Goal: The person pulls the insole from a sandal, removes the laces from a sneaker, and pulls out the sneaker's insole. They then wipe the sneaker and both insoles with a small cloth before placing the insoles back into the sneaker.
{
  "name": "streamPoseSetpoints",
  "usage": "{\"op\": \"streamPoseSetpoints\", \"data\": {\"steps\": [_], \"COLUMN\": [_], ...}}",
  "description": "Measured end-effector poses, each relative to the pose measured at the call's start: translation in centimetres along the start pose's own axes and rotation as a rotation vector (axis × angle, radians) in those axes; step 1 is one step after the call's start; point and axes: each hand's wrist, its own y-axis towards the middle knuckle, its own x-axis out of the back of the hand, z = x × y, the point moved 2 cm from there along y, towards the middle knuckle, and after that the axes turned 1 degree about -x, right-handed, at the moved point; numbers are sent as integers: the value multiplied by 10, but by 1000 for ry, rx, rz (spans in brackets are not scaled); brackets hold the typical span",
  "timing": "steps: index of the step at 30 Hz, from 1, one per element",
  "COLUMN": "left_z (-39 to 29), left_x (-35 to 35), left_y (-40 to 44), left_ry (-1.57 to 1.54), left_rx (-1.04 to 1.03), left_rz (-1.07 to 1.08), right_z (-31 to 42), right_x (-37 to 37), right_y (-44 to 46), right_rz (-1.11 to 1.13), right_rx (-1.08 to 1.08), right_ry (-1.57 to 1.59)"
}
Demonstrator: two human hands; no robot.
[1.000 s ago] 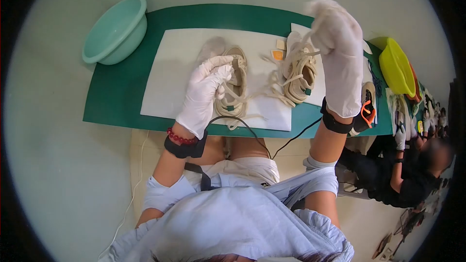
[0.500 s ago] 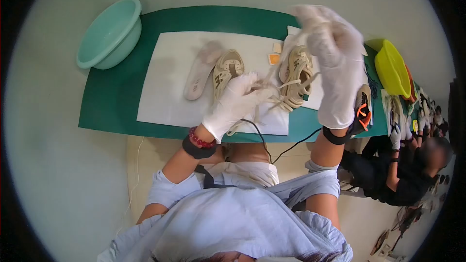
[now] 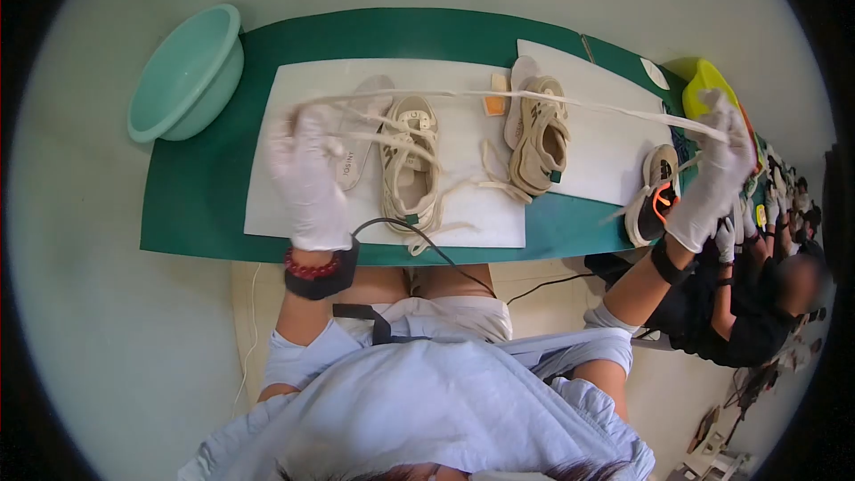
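My gloved left hand (image 3: 309, 174) is closed on a pale shoelace (image 3: 623, 110), left of a beige sneaker (image 3: 411, 176). My gloved right hand (image 3: 720, 160) grips the lace's other end, far out to the right. The lace stretches nearly straight across the table, above the shoes. More lace strands run from my left hand to the left sneaker. A second beige sneaker (image 3: 541, 135) rests to its right, with a loose lace beside it. One pale insole (image 3: 354, 160) lies left of the first sneaker, and another insole (image 3: 514, 123) lies by the second.
White sheets (image 3: 312, 80) cover part of the green table (image 3: 205, 205). A teal basin (image 3: 191, 76) stands at the left end, a yellow basin (image 3: 705, 85) at the right. A black-and-orange shoe (image 3: 653, 196) is near my right wrist. Another person (image 3: 739, 312) works at the far right.
My hands have moved wide apart, the left one leftward and the right one rightward and lower. The shoelace is now drawn out nearly straight between them.
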Motion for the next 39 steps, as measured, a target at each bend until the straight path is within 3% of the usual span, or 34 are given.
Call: {"op": "streamPoseSetpoints", "data": {"steps": [4, 8, 9, 10, 11, 14, 16, 17, 19, 22, 24, 26, 29, 31, 34, 39], "left_z": [-40, -73, -76, -81, -87, -91, -84, -88, -81, -77, -72, -66, -61, -54, -53, -32], "left_x": [10, 15, 31, 37, 40, 35, 17, 3, -2, -9, -17, -24, -35, -37, -30, -13], "left_y": [-4, -10, -6, -5, -4, -13, -22, -27, -26, -32, -33, -37, -40, -38, -34, -32], "left_ry": [-63, -85, -148, -147, -150, -126, 5, -93, 63, 211, 330, 357, 409, 388, 568, 792], "left_rx": [-133, -347, -434, -420, -408, -337, -335, -303, -417, -476, -565, -511, -532, -487, -453, -312], "left_rz": [-64, -288, -174, -152, -130, 5, 81, 158, 200, 296, 399, 421, 439, 386, 337, 369], "right_z": [-79, -104, -110, -115, -122, -119, -115, -111, -93, -37, 29, 74, 94, 96, 81, 91], "right_x": [-18, -19, -18, -20, -25, -40, -45, -46, -48, -58, -79, -101, -137, -149, -159, -136], "right_y": [-5, -3, 2, 6, 9, 16, 10, 4, -12, -37, -56, -84, -129, -142, -149, -124], "right_rz": [269, 211, 207, 203, 169, 234, 484, 609, 805, 935, 1029, 1047, 1022, 1177, 1161, 865], "right_rx": [-120, -83, -92, -101, -114, -25, 62, 107, 100, 412, 345, 267, 139, 25, -131, -114], "right_ry": [-118, -548, -567, -585, -330, -331, -602, -738, -885, -571, -464, -10, 334, 273, 360, 386]}}
